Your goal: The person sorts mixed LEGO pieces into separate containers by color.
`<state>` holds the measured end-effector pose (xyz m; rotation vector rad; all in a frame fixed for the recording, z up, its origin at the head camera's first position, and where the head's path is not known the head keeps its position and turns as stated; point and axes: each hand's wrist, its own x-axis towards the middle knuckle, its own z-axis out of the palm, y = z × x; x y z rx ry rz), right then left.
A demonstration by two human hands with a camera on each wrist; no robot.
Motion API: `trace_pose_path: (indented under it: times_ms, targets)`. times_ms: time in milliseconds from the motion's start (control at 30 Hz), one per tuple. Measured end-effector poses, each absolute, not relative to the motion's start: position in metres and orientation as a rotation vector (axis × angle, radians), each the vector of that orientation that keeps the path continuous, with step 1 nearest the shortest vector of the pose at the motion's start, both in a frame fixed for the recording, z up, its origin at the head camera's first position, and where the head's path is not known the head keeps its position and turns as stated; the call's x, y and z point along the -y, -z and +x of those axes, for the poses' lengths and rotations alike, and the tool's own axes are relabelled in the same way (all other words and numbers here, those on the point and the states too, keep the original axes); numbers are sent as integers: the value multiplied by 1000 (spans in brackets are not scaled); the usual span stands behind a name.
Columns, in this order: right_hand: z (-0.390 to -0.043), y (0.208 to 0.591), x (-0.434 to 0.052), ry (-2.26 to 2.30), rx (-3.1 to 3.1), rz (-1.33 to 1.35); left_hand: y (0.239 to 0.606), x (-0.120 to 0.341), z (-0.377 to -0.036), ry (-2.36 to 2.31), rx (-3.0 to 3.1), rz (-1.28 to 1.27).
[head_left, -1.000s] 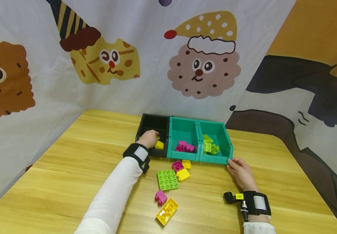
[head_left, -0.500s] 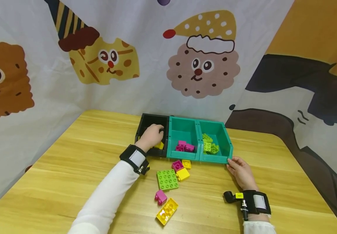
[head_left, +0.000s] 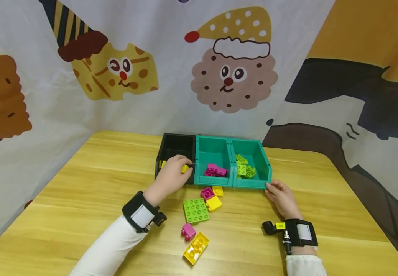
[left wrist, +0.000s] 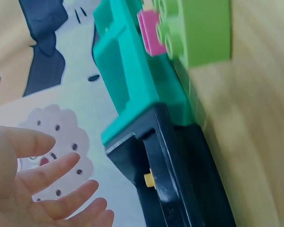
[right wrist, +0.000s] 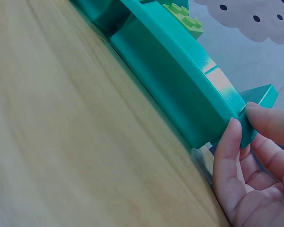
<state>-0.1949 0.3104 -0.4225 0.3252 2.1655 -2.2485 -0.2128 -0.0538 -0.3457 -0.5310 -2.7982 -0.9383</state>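
My left hand (head_left: 169, 177) is over the front of the black bin (head_left: 177, 145); in the left wrist view its fingers are spread and relaxed, holding nothing. A yellow brick (head_left: 185, 169) shows in that bin beyond the fingers, and the hand hides part of the bin's contents. At the front right corner of the right teal bin (head_left: 252, 183), my right hand (head_left: 283, 200) pinches the rim between thumb and fingers, seen closely in the right wrist view. The middle teal bin (head_left: 213, 147) contains several magenta bricks (head_left: 220, 172); light green bricks (head_left: 250, 172) lie in the right one.
On the table (head_left: 240, 237) before the bins lie a green square brick (head_left: 196, 211), a magenta brick (head_left: 188, 232), a long upturned yellow brick (head_left: 196, 248), and a cluster with another magenta brick (head_left: 207, 193) and a yellow block (head_left: 214, 204). A printed cloth (head_left: 171, 115) hangs behind.
My left hand has drawn back from inside the black bin toward its front edge. The right hand keeps its hold on the teal bin's corner. The head view has shifted slightly.
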Motion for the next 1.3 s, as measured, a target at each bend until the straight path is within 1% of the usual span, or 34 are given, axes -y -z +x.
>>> trace_pose_path:
  times_ms: [500, 867, 1300]
  targets:
    - [-195, 421, -311, 2249, -2156, 348, 349, 61, -169, 783, 2871, -741]
    - [-195, 421, -310, 2257, -2148, 354, 349, 65, -152, 767, 2899, -838]
    - [-196, 422, -311, 2265, -2136, 362, 346, 62, -127, 540, 2957, -1204]
